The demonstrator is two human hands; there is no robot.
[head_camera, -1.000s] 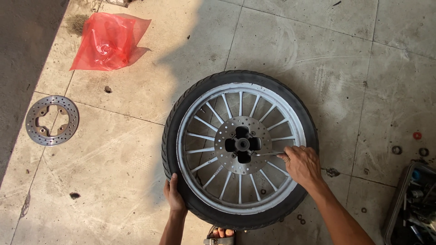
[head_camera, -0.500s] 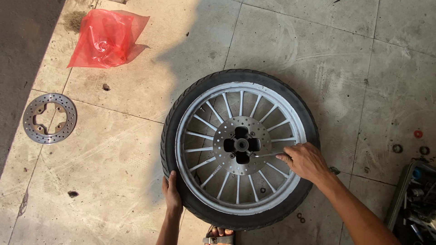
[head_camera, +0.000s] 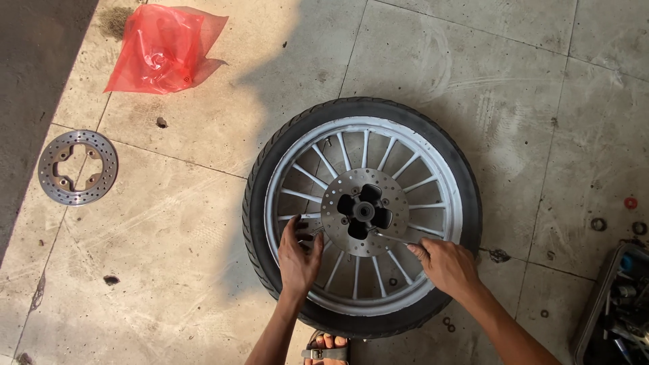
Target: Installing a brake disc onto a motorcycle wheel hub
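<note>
A motorcycle wheel (head_camera: 267, 196) with a black tyre and silver spokes lies flat on the tiled floor. A drilled brake disc (head_camera: 395, 230) sits on its hub. My left hand (head_camera: 297, 257) rests on the spokes at the disc's left edge, fingertips touching it. My right hand (head_camera: 443, 263) holds a thin metal tool (head_camera: 392, 236) whose tip lies on the disc near the hub.
A second brake disc (head_camera: 78, 167) lies loose on the floor at the left. A red plastic bag (head_camera: 162, 51) lies at the top left. An open toolbox (head_camera: 618, 307) stands at the right edge. Small washers (head_camera: 598, 224) lie near it. A sandalled foot (head_camera: 328, 348) shows below the wheel.
My left hand has moved from the tyre's outer edge up onto the spokes beside the disc. My right hand has stayed on the tool.
</note>
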